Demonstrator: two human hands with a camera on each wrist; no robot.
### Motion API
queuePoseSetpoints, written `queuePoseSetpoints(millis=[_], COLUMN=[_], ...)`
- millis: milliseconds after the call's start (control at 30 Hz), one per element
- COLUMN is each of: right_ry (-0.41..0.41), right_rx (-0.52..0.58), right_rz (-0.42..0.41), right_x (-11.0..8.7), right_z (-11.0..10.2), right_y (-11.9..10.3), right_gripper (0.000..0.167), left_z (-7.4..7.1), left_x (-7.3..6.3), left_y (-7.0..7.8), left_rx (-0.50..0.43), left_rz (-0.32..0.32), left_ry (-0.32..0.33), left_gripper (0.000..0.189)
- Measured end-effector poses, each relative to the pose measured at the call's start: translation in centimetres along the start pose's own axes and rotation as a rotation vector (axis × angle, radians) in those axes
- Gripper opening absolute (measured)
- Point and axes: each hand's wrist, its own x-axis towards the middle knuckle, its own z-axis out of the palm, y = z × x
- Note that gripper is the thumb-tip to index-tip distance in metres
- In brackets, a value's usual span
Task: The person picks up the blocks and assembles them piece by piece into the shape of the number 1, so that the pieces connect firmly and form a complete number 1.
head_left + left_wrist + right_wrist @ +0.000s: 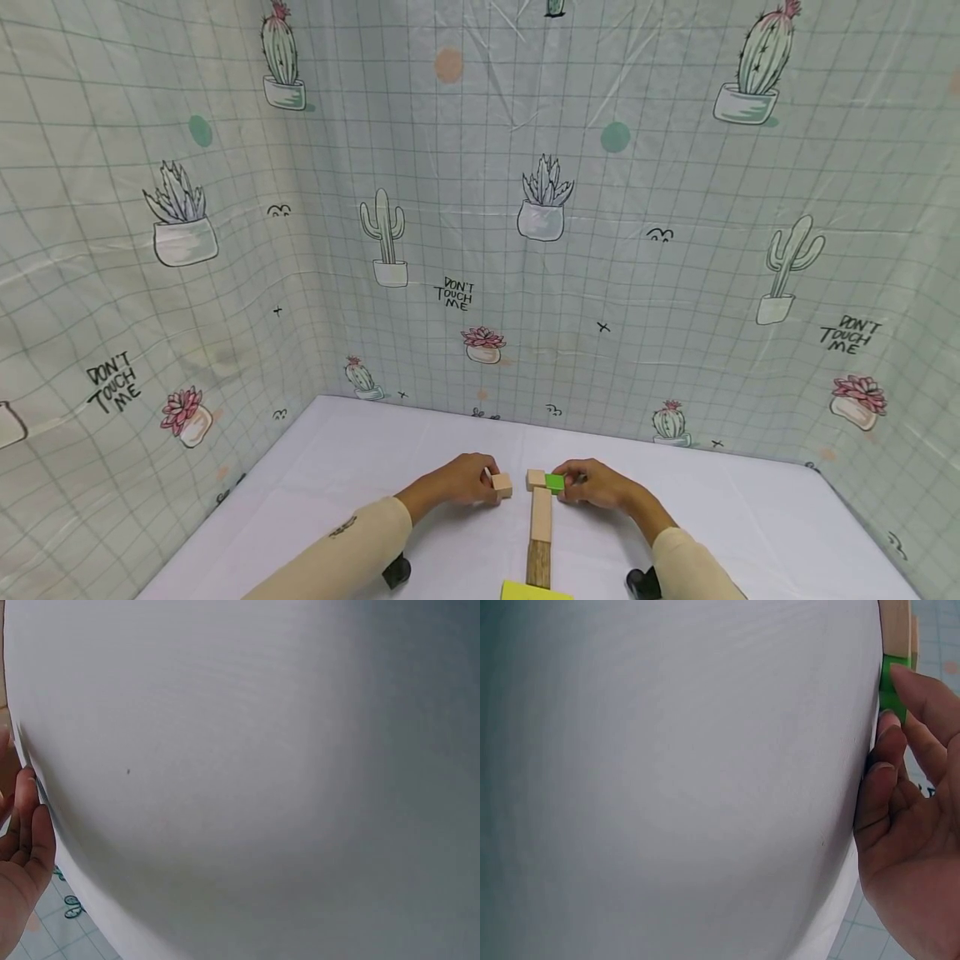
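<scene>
In the head view my left hand (470,480) pinches a light wooden cube (502,485) at the table's middle. A gap separates that cube from another light wooden cube (536,479), which stands at the far end of a row of blocks. Against this second cube's right side sits a green block (554,483), and my right hand (596,483) pinches it. The right wrist view shows thumb and fingers on the green block (893,690). My left hand (26,855) is only partly visible in the left wrist view, where its cube cannot be made out.
Toward me run a long light wooden block (541,515), a darker brown block (538,564) and a yellow block (534,592) cut off by the frame. The white table (420,433) meets a cactus-print curtain (600,275) behind and at the sides. Dark objects hang by both wrists.
</scene>
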Motion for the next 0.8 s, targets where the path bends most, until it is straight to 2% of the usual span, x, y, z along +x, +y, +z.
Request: queuePoseSetpoints(millis=[633,800], right_ry=[0.005,0.008], right_rx=[-0.009,-0.009], right_rz=[-0.004,-0.003], right_x=[-0.09,-0.12], right_z=[-0.07,0.01], right_y=[-0.02,-0.08], right_gripper=[0.033,0.033], left_z=[0.1,0.29], left_x=[0.06,0.39], left_y=[0.71,0.63], left_rx=[0.008,0.017], left_rz=[0.016,0.0], left_ry=[-0.004,-0.001], left_gripper=[0.023,0.022])
